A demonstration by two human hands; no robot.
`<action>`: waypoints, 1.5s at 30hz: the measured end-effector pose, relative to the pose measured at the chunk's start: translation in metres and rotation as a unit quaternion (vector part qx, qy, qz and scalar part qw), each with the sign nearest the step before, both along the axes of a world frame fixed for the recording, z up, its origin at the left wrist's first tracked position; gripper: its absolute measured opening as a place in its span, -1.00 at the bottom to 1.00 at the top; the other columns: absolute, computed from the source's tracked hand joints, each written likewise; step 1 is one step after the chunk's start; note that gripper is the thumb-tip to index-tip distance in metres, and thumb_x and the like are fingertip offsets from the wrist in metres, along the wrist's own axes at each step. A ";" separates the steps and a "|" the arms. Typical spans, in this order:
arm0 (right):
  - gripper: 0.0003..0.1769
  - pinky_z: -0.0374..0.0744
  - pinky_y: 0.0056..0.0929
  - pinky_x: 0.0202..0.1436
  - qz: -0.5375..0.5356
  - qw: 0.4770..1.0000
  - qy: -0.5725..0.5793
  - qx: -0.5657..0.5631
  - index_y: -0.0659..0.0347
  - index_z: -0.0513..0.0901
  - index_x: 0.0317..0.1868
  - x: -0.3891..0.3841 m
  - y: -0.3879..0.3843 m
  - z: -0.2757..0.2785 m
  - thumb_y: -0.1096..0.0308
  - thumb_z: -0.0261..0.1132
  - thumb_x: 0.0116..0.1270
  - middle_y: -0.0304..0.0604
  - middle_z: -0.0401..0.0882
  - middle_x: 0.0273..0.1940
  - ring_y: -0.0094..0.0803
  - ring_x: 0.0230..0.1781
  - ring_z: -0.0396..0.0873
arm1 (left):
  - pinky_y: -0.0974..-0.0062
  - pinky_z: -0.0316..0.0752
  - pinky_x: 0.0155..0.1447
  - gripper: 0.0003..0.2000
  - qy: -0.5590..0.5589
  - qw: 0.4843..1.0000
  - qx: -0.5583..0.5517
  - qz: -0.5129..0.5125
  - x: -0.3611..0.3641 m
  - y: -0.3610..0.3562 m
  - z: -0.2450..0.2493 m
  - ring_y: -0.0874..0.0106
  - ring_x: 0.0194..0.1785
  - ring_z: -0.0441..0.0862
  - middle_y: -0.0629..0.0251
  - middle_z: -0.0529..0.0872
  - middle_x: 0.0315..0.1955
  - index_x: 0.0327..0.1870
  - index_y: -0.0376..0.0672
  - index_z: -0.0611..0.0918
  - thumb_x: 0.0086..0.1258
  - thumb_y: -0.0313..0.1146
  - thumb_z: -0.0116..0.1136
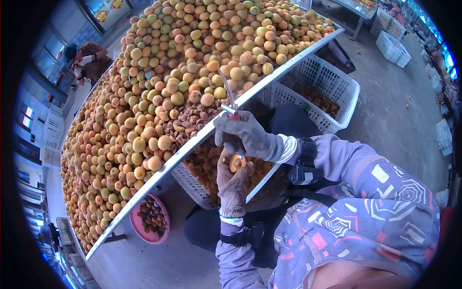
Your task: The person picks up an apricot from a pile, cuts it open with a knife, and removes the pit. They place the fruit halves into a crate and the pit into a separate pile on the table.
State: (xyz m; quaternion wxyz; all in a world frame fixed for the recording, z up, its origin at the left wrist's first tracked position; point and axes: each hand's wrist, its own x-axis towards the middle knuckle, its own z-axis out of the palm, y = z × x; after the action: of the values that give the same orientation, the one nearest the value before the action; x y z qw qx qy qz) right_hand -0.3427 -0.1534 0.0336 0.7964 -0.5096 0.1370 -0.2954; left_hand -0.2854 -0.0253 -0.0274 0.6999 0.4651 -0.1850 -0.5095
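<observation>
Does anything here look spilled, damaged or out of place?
Nothing looks spilled. One odd patch: a brownish, rough clump among the smooth orange fruit at the rim of the table, beside the right hand holding a thin tool. The left hand holds one opened fruit.

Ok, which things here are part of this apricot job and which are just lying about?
In use: left hand holding an apricot; right hand with the knife; fruit heap; white crate; pink basin.
Lying about: far crates; person beyond the table.

Knit cloth gloves [233, 185]; matt apricot [235, 163]; metal knife [230, 98]; white plastic crate [332, 91].
</observation>
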 end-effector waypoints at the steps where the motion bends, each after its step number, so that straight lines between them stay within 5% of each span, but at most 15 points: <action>1: -0.75 0.34 -0.71 -0.77 -0.001 1.000 0.001 0.001 0.23 0.61 -0.43 0.000 0.001 0.002 0.23 0.22 0.31 -0.21 0.60 -0.55 -0.63 -0.76 0.43 | 0.52 0.47 0.17 -0.43 -0.016 1.000 0.019 -0.010 0.000 0.000 0.002 0.40 0.08 0.50 0.20 0.45 0.05 0.24 -0.25 0.30 0.17 -0.60 0.22; 11: -0.78 0.35 -0.69 -0.72 -0.018 0.995 0.028 -0.097 0.23 0.61 -0.50 0.002 0.018 -0.005 0.34 0.25 0.29 -0.25 0.58 -0.58 -0.67 -0.75 0.41 | 0.59 0.46 0.09 -0.48 -0.063 0.995 0.068 -0.037 -0.001 0.002 -0.003 0.47 0.00 0.52 0.22 0.53 -0.05 0.19 -0.27 0.35 0.19 -0.50 0.23; 13: -0.85 0.37 -0.68 -0.70 -0.006 0.994 0.067 -0.090 0.25 0.62 -0.42 0.004 0.015 -0.018 0.37 0.25 0.27 -0.25 0.58 -0.57 -0.65 -0.74 0.42 | 0.57 0.46 0.10 -0.49 -0.053 0.995 0.075 -0.035 -0.001 0.003 -0.004 0.47 0.01 0.52 0.23 0.52 -0.04 0.20 -0.27 0.36 0.19 -0.51 0.22; 15: -0.88 0.38 -0.67 -0.68 -0.067 0.976 0.029 -0.206 0.26 0.61 -0.30 0.009 0.006 -0.025 0.38 0.22 0.28 -0.29 0.52 -0.60 -0.63 -0.76 0.38 | 0.56 0.45 0.12 -0.50 -0.044 0.995 0.082 -0.029 -0.002 0.003 -0.002 0.46 0.01 0.52 0.23 0.51 -0.03 0.20 -0.27 0.36 0.20 -0.52 0.20; 19: -0.79 0.25 -0.64 -0.76 -0.136 0.967 0.019 0.216 0.19 0.58 -0.30 0.007 -0.005 -0.025 0.24 0.15 0.36 -0.38 0.28 -0.73 -0.64 -0.84 0.16 | 0.55 0.43 0.16 -0.48 -0.073 0.997 0.030 0.008 -0.006 0.000 -0.004 0.45 0.06 0.49 0.23 0.48 0.02 0.25 -0.27 0.34 0.22 -0.55 0.15; 21: -0.71 0.12 -0.63 -0.79 -0.057 0.939 0.001 0.340 0.11 0.51 -0.44 0.005 -0.015 -0.040 0.13 0.12 0.37 -0.42 0.18 -0.77 -0.64 -0.84 0.09 | 0.55 0.42 0.16 -0.46 -0.049 0.999 0.018 0.000 -0.005 0.001 -0.012 0.45 0.08 0.48 0.23 0.47 0.04 0.27 -0.26 0.32 0.22 -0.57 0.14; 31: -0.68 0.05 -0.62 -0.81 -0.034 0.930 -0.037 0.365 0.09 0.49 -0.49 0.005 -0.016 -0.049 0.09 0.12 0.37 -0.42 0.16 -0.78 -0.62 -0.90 0.01 | 0.59 0.39 0.15 -0.48 -0.099 0.995 0.026 -0.010 -0.010 0.001 -0.009 0.49 0.09 0.45 0.24 0.44 0.09 0.28 -0.26 0.32 0.25 -0.58 0.09; 32: -0.67 0.06 -0.62 -0.81 -0.088 0.994 -0.050 0.042 0.10 0.50 -0.48 0.007 -0.012 -0.045 0.09 0.10 0.38 -0.42 0.15 -0.79 -0.62 -0.90 0.01 | 0.61 0.40 0.13 -0.49 -0.099 0.994 0.051 -0.007 -0.010 0.001 -0.009 0.50 0.07 0.46 0.25 0.44 0.10 0.28 -0.26 0.31 0.26 -0.58 0.07; 35: -0.64 0.05 -0.61 -0.82 -0.055 0.997 0.051 -0.004 0.13 0.50 -0.49 0.001 0.000 -0.018 0.10 0.05 0.41 -0.41 0.12 -0.81 -0.60 -0.90 0.01 | 0.63 0.41 0.08 -0.50 -0.124 0.987 0.099 -0.026 -0.007 -0.001 -0.006 0.51 0.01 0.48 0.25 0.46 0.08 0.28 -0.26 0.31 0.26 -0.59 0.01; 37: -0.63 0.04 -0.63 -0.82 0.025 0.947 -0.025 0.319 0.12 0.49 -0.49 0.006 -0.015 -0.027 0.10 0.03 0.42 -0.42 0.10 -0.82 -0.61 -0.90 0.00 | 0.63 0.40 0.08 -0.50 -0.114 0.992 0.047 -0.004 -0.014 0.001 -0.004 0.51 0.01 0.48 0.24 0.46 0.08 0.27 -0.26 0.32 0.26 -0.59 0.00; 45: -0.60 0.03 -0.66 -0.81 0.041 0.904 -0.083 0.418 0.02 0.47 -0.59 0.005 -0.024 -0.071 0.10 0.05 0.41 -0.50 0.01 -0.83 -0.65 -0.87 0.01 | 0.60 0.37 0.12 -0.51 -0.196 0.980 0.017 0.006 -0.018 0.005 0.008 0.51 0.03 0.45 0.25 0.46 0.06 0.25 -0.24 0.34 0.24 -0.57 0.03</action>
State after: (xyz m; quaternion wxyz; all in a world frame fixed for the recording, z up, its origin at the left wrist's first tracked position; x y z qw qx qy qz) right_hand -0.3376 -0.1771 -0.0370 0.9562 -0.1082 0.1605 -0.2194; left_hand -0.3038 -0.0207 -0.0196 0.6450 0.5689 -0.3070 -0.4075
